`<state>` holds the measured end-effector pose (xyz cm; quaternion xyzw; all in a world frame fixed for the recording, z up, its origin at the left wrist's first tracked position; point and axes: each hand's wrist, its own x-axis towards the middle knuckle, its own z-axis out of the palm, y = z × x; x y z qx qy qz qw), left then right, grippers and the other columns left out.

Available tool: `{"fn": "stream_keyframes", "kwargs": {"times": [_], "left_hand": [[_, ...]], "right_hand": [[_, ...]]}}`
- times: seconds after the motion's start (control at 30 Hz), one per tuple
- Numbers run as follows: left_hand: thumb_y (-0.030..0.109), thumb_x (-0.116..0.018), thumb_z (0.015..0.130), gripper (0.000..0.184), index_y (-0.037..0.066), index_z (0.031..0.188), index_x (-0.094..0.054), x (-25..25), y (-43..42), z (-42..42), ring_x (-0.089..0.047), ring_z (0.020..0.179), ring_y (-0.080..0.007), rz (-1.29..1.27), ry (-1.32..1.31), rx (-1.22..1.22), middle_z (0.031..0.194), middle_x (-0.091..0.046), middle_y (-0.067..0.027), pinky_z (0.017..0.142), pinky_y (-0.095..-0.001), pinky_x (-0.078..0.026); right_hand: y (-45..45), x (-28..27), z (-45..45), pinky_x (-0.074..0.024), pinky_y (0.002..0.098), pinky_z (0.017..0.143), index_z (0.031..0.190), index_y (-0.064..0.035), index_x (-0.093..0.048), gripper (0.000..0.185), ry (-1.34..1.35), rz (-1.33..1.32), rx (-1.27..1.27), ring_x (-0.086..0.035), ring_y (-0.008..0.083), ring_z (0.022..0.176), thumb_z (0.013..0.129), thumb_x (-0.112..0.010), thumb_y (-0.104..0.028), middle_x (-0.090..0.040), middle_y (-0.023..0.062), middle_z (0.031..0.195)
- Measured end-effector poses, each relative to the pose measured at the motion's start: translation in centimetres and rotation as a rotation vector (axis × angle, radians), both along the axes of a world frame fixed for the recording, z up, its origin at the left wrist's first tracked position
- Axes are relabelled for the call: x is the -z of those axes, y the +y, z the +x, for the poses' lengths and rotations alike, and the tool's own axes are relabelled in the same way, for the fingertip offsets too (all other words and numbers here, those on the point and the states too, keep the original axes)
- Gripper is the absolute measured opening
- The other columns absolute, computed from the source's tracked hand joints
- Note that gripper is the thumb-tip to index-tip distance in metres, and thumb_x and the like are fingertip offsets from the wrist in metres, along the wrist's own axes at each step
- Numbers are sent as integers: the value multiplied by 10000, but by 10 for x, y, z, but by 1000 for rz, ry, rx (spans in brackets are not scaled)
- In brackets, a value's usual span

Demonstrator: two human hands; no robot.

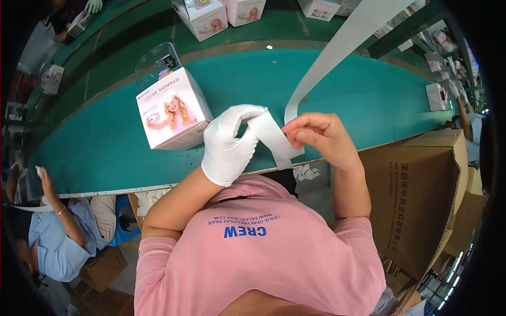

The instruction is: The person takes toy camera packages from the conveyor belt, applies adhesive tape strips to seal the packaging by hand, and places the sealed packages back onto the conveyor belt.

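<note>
A white glove covers my left hand [229, 145], whose thumb and fingers are closed on a strip of white tape [271, 136]. The strip hangs over the table's front edge. My right hand [321, 138] is bare, its fingertips pinched together at the right side of the strip. A long pale band [327, 60] runs from the top right down to the table behind my right hand. Left of my gloved hand stands a white camera box [174, 109], its clear plastic lid [156, 66] raised at the back.
More white boxes [203, 20] stand on the line beyond the green table [95, 152]. An open cardboard carton [406, 200] is at the right, below the edge. A co-worker in blue [68, 237] sits at the left; another person's arm [466, 118] shows far right.
</note>
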<state>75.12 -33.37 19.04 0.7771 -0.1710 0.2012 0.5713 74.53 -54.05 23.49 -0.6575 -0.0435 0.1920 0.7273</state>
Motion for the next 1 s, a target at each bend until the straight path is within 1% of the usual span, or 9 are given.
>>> {"fn": "stream_keyframes", "kwargs": {"times": [0.07, 0.23, 0.37, 0.57, 0.7, 0.73, 0.87, 1.0], "left_hand": [[-98, -683, 716, 358, 42, 1045, -681, 0, 0, 1, -666, 730, -204, -13, -15, -5, 932, -728, -78, 668, -296, -523], [-98, -680, 720, 343, 27, 1039, -673, 3, 2, 3, -673, 741, -207, 48, -43, -28, 965, -734, -80, 682, -303, -534], [-96, -670, 730, 324, 17, 1033, -667, 0, -3, 1, -682, 745, -220, -70, 125, -78, 980, -737, -80, 693, -300, -541], [-97, -658, 739, 336, 21, 1053, -669, 1, 0, 4, -689, 787, -237, -29, 249, -58, 1029, -734, -93, 722, -310, -550], [-98, -653, 758, 344, 29, 1077, -673, 4, 2, 14, -680, 858, -240, 225, -103, -15, 1087, -712, -109, 753, -308, -544], [-98, -653, 758, 344, 29, 1077, -673, 6, 3, 14, -680, 858, -240, 225, -100, -13, 1087, -712, -109, 753, -308, -544], [-89, -669, 756, 365, 36, 1099, -674, 13, 8, 9, -659, 904, -238, 28, 98, 112, 1124, -684, -115, 786, -300, -532], [-85, -674, 760, 351, 33, 1091, -678, 8, 2, 9, -643, 886, -232, -61, 85, 78, 1101, -674, -107, 788, -290, -523]], "right_hand": [[7, 4, 0, -431, 159, 608, 953, 1, -737, 103, -20, 19, 35, -537, 37, 666, 852, -734, 24, -675, 9, 792], [20, 11, 2, -459, 160, 602, 949, 5, -728, 93, -136, -98, 43, -570, 38, 666, 859, -726, 30, -691, 20, 800], [17, 17, 6, -444, 160, 566, 943, 10, -727, 86, -3, 29, 29, -542, 30, 614, 857, -734, 19, -685, 23, 780], [15, 24, 5, -433, 160, 543, 933, 13, -723, 98, 85, 62, 33, -529, 38, 578, 840, -751, 24, -680, 23, 762], [16, 30, 4, -434, 163, 563, 933, 20, -723, 110, 42, 61, 78, -535, 51, 594, 831, -763, 20, -675, 25, 757], [16, 31, 4, -434, 163, 563, 933, 20, -723, 110, 45, 61, 80, -535, 51, 594, 831, -763, 20, -675, 25, 757], [22, 30, 4, -434, 166, 583, 927, 28, -721, 115, 18, 37, 123, -543, 65, 619, 824, -770, 15, -672, 32, 761], [30, 28, 4, -433, 172, 605, 911, 30, -718, 107, -32, 15, 169, -537, 68, 642, 823, -774, 12, -657, 28, 766]]}}
